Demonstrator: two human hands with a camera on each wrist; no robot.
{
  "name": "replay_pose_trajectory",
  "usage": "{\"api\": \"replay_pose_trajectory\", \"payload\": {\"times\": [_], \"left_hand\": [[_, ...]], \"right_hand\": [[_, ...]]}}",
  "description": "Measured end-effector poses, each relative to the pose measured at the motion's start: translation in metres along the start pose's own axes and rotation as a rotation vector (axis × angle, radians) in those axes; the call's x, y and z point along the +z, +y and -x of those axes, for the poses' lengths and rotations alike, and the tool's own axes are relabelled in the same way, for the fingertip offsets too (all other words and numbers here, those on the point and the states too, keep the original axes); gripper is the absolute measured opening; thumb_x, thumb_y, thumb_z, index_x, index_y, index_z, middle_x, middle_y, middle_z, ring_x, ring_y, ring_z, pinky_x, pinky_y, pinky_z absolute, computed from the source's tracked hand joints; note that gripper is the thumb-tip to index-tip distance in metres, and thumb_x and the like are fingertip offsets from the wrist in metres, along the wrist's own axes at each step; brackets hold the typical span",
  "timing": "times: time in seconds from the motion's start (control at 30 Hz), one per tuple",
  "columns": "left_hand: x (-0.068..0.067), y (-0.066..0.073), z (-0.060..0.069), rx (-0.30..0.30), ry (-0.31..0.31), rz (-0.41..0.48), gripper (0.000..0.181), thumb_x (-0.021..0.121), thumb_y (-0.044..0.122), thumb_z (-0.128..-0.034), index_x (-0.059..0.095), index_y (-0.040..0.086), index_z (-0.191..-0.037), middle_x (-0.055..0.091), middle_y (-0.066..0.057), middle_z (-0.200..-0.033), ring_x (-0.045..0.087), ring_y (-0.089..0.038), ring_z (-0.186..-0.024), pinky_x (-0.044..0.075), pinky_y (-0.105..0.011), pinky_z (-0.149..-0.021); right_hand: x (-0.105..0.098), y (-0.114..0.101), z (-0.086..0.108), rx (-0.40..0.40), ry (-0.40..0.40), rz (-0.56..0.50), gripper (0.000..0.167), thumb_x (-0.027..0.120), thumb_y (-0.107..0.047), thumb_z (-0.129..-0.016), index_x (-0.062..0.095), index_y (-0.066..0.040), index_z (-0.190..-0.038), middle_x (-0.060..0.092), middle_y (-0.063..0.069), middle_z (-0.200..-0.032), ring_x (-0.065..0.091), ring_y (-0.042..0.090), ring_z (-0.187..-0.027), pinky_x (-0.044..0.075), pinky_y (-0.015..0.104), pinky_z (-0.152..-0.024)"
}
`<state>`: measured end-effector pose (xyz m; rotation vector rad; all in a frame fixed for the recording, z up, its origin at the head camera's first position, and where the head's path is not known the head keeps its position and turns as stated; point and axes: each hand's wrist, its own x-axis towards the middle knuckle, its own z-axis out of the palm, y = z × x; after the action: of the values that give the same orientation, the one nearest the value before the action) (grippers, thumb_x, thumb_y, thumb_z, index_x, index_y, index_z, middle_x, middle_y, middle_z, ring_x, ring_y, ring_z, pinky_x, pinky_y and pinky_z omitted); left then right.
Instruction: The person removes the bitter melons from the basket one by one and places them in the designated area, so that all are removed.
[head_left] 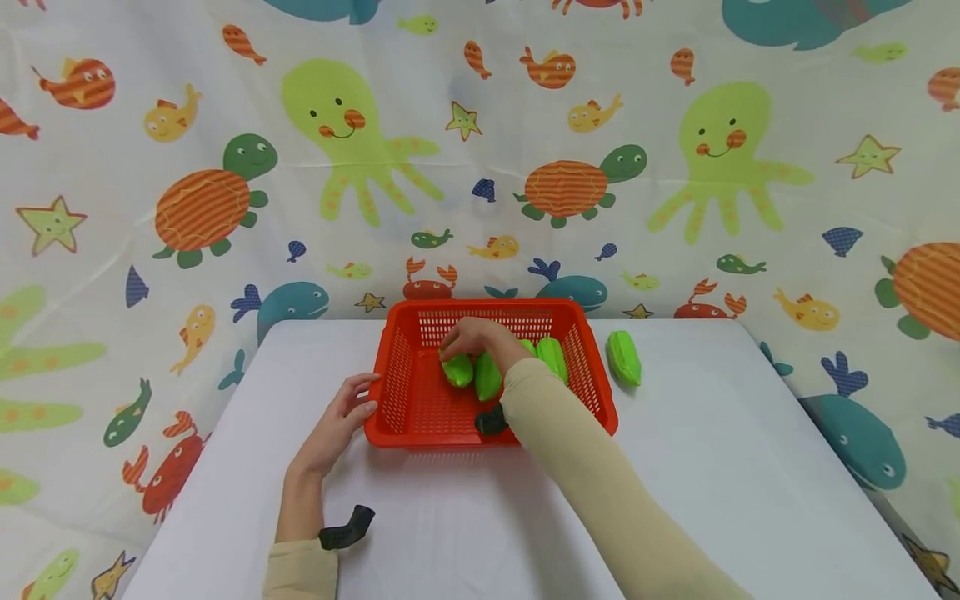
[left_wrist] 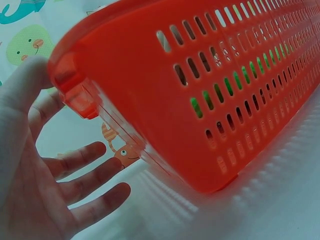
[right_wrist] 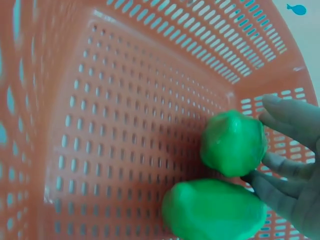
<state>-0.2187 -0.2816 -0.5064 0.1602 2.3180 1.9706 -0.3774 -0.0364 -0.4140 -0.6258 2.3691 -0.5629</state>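
Observation:
A red perforated basket (head_left: 427,417) holds several green ridged fruits, among them one at the left (head_left: 458,372) and one beside it (head_left: 488,379). My right hand (head_left: 487,335) reaches over the basket's back part, its fingertips at the left fruit; in the right wrist view the fingers (right_wrist: 287,175) touch or nearly touch that fruit (right_wrist: 234,144), with another fruit (right_wrist: 215,210) next to it. My left hand (head_left: 337,421) rests at the basket's left rim; the left wrist view shows thumb and index at the rim corner (left_wrist: 70,65) and the other fingers (left_wrist: 95,185) spread outside the wall.
One more green fruit (head_left: 624,358) lies on the white table (head_left: 712,450), just right of the basket. Behind the table hangs a cloth (head_left: 465,225) printed with sea animals. Black straps are on both wrists.

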Motion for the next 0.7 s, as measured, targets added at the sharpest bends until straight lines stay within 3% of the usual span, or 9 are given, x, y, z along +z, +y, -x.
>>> {"api": "replay_pose_trajectory", "payload": {"times": [0.37, 0.7], "left_hand": [[0.0004, -0.0010, 0.0006, 0.008, -0.010, -0.002, 0.055, 0.058, 0.033, -0.0980, 0.034, 0.021, -0.146, 0.036, -0.006, -0.148, 0.038, -0.030, -0.135, 0.044, -0.044, -0.102], [0.0002, 0.0003, 0.0012, 0.013, -0.001, -0.001, 0.055, 0.059, 0.034, -0.0977, 0.035, 0.021, -0.145, 0.036, -0.006, -0.148, 0.038, -0.030, -0.134, 0.042, -0.048, -0.103]], "right_hand": [[0.0032, 0.0048, -0.0035, -0.043, 0.002, 0.045, 0.040, 0.066, -0.027, -0.094, 0.063, -0.015, -0.132, 0.052, 0.009, -0.141, 0.051, 0.024, -0.123, 0.046, 0.034, -0.098], [0.0038, 0.0046, -0.0062, -0.064, -0.037, 0.115, 0.047, 0.071, -0.022, -0.091, 0.059, -0.016, -0.136, 0.047, 0.008, -0.146, 0.047, 0.023, -0.126, 0.043, 0.035, -0.102]]}}
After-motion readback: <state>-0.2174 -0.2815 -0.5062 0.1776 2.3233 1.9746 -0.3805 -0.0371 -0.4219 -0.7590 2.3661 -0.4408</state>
